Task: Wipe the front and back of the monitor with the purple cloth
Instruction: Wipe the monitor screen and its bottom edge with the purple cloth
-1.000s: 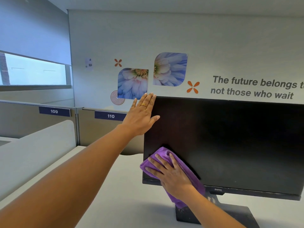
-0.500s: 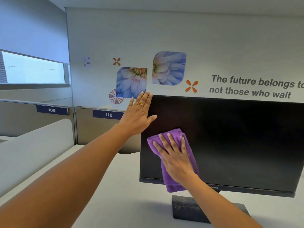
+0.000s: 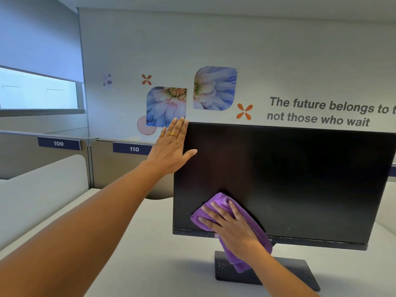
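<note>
Purple cloth [image 3: 217,200] lies under the flat, spread right hand [image 3: 233,229], against the monitor [image 3: 300,179].

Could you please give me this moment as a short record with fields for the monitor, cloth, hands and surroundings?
Monitor: black flat-panel monitor, screen dark, upright on black rectangular base.
Cloth: bunched purple fabric cloth, on the screen's lower left, its tail hanging past the bottom bezel.
Right hand: right hand, fingers spread straight, presses the cloth.
Left hand: left hand, flat, gold ring, braces the monitor's upper left edge.
Surroundings: pale grey desk; partition label 109; partition label 110.
</note>
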Available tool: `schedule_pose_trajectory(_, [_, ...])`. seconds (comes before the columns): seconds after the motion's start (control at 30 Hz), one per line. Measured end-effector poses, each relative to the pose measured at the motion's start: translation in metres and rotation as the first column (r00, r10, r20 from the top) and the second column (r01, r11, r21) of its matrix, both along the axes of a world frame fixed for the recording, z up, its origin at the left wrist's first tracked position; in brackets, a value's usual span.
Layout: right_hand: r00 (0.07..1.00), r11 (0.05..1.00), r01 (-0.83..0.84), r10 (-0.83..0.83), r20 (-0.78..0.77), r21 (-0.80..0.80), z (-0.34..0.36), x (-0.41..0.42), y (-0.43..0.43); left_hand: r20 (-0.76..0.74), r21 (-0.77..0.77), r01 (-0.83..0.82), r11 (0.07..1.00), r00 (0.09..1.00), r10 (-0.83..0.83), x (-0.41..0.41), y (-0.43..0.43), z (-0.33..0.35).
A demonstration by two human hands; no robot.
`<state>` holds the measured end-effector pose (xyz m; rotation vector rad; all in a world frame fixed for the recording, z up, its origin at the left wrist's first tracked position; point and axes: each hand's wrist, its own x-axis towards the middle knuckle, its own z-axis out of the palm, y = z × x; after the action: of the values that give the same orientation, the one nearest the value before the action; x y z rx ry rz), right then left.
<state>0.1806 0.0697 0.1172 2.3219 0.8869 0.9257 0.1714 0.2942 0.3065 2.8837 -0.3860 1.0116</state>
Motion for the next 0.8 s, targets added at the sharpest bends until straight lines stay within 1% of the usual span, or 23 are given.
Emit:
schedule_pose_trajectory(0.13, [0.995, 0.990, 0.095, -0.095, -0.002, 0.102, 0.005, -0.002, -0.045, 0.004, -0.017, 0.006, 1.000, 1.000, -0.006, 0.001, -0.001, 0.000])
schedule_pose_trajectory(0.27, [0.984, 0.929, 0.179, -0.177, -0.036, 0.325, 0.017, -0.007, -0.062, 0.003, -0.027, 0.001, 1.000, 1.000, -0.001, 0.000, -0.003, 0.000])
schedule_pose_trajectory(0.37, [0.983, 0.870, 0.173, -0.178, -0.033, 0.462, 0.028, -0.005, -0.047, 0.000, -0.025, -0.012, 1.000, 1.000, 0.012, -0.001, -0.004, 0.000])
schedule_pose_trajectory(0.43, [0.987, 0.857, 0.148, -0.157, -0.023, 0.493, 0.039, -0.004, -0.030, -0.001, -0.021, -0.023, 1.000, 1.000, 0.023, -0.001, -0.003, 0.000])
schedule_pose_trajectory(0.5, [0.993, 0.889, 0.117, -0.118, -0.024, 0.443, 0.047, -0.002, -0.014, -0.003, -0.021, -0.031, 0.999, 1.000, 0.031, -0.002, -0.003, 0.000])
schedule_pose_trajectory(0.63, [0.999, 0.972, 0.041, -0.033, -0.039, 0.232, 0.045, 0.000, 0.003, 0.006, -0.027, -0.056, 0.998, 0.998, 0.056, -0.002, -0.007, -0.001])
schedule_pose_trajectory(0.8, [0.999, 1.000, 0.009, -0.010, -0.035, -0.013, 0.028, -0.001, -0.017, 0.031, -0.017, -0.103, 0.994, 0.994, 0.104, 0.000, -0.010, 0.000])
